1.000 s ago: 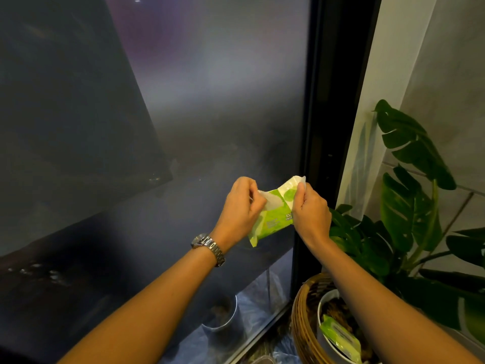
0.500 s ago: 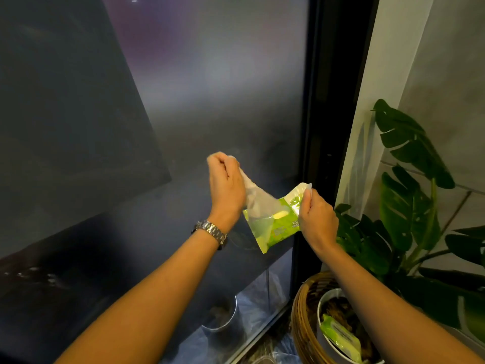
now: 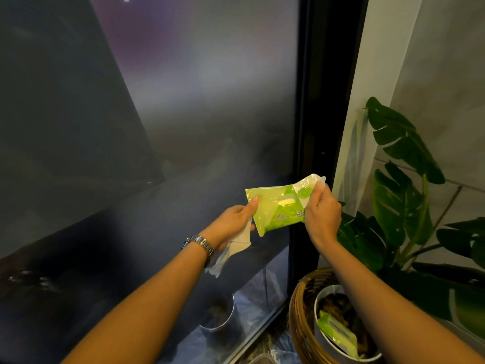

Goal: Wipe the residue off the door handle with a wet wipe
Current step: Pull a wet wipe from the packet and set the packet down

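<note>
Left hand (image 3: 232, 223) fisted w/ wet wipe (image 3: 231, 252), thumb on pack (image 3: 279, 207)

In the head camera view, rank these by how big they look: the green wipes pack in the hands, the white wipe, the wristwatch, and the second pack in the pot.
1. Green wipes pack
2. White wipe and second pack look about alike; the wipe is crumpled and partly hidden by the left hand, so no ranking.
3. Wristwatch

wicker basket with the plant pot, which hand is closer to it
Right. The right hand holds the wipe pack almost directly above the wicker basket; the left hand, gripping the pulled-out wipe, is farther left.
</note>
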Action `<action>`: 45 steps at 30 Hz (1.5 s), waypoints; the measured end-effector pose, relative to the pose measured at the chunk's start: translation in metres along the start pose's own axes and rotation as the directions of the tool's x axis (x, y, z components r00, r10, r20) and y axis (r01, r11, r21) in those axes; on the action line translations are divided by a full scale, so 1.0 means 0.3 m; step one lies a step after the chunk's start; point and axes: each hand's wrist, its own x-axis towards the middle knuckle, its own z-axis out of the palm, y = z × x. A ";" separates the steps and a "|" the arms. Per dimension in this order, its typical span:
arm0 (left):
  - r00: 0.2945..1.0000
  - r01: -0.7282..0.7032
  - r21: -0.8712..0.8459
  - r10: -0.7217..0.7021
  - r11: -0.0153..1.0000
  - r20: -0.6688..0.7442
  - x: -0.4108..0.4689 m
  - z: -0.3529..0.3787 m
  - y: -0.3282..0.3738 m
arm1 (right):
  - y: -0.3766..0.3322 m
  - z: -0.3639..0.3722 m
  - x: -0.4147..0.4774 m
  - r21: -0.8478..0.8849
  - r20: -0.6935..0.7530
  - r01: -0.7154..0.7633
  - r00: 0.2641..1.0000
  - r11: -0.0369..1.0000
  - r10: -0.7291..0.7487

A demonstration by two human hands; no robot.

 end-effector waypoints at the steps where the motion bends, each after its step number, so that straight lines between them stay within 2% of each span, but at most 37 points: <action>1: 0.999 -0.014 -0.044 0.016 0.999 0.039 0.003 0.002 0.004 | 0.000 0.001 -0.003 0.013 0.008 -0.003 1.000 1.000 0.003; 3: 0.998 -0.036 -0.126 0.042 0.991 0.052 0.008 0.003 0.011 | 0.000 0.006 -0.011 0.027 0.027 -0.010 1.000 1.000 0.010; 6: 0.999 -0.042 -0.215 0.036 0.976 -0.033 0.013 0.002 0.020 | -0.009 0.011 -0.024 -0.006 0.046 -0.026 0.999 1.000 0.026; 9: 0.993 -0.073 -0.207 0.052 0.976 -0.103 0.019 0.012 0.018 | -0.019 0.020 -0.037 -0.125 0.057 0.063 0.997 0.990 -0.057; 12: 0.993 -0.068 -0.224 0.043 0.972 -0.112 0.023 0.035 0.020 | -0.037 0.039 -0.072 -0.192 0.155 0.186 0.975 0.964 -0.157; 15: 0.992 -0.093 -0.315 0.061 0.945 -0.108 0.025 0.051 0.034 | -0.056 0.067 -0.121 -0.158 0.303 0.260 0.931 0.953 -0.204; 18: 0.988 -0.140 -0.347 0.109 0.927 -0.105 0.019 0.057 0.041 | -0.080 0.082 -0.152 -0.092 0.467 0.292 0.857 0.952 -0.218; 21: 0.987 -0.146 -0.381 0.108 0.913 -0.119 0.022 0.055 0.028 | -0.099 0.085 -0.166 0.071 0.517 0.279 0.811 0.958 -0.275; 24: 0.989 -0.124 -0.446 0.076 0.887 -0.124 0.032 0.051 0.005 | -0.112 0.072 -0.177 0.324 0.530 0.129 0.796 0.937 -0.293; 26: 0.992 -0.099 -0.472 0.049 0.876 -0.117 0.043 0.047 -0.015 | -0.104 0.067 -0.176 0.437 0.525 -0.034 0.821 0.899 -0.225; 27: 0.992 -0.089 -0.460 0.038 0.883 -0.119 0.047 0.046 -0.028 | -0.093 0.068 -0.175 0.448 0.510 -0.075 0.840 0.891 -0.186; 30: 0.994 -0.063 -0.391 0.022 0.918 -0.109 0.069 0.054 -0.063 | -0.049 0.067 -0.166 0.395 0.373 -0.060 0.922 0.917 -0.101; 33: 0.997 -0.062 -0.374 0.038 0.925 -0.072 0.079 0.071 -0.082 | 0.039 0.055 -0.126 0.211 0.233 -0.158 0.966 0.965 0.107; 35: 0.998 -0.056 -0.337 0.039 0.940 -0.057 0.091 0.084 -0.095 | 0.105 0.031 -0.101 0.126 0.281 -0.358 0.907 0.925 0.313; 37: 0.998 -0.047 -0.320 0.036 0.946 -0.042 0.098 0.099 -0.111 | 0.146 -0.003 -0.095 0.164 0.440 -0.588 0.762 0.792 0.475; 39: 1.000 -0.029 -0.279 0.026 0.960 -0.013 0.108 0.127 -0.128 | 0.193 -0.027 -0.104 0.155 0.583 -0.713 0.625 0.684 0.519; 42: 0.999 -0.024 -0.167 0.028 0.986 0.021 0.108 0.170 -0.156 | 0.275 -0.041 -0.125 0.140 0.612 -0.739 0.588 0.659 0.529; 45: 0.997 -0.065 0.053 0.062 0.997 0.047 0.113 0.223 -0.192 | 0.351 -0.055 -0.166 0.111 0.627 -0.762 0.551 0.638 0.550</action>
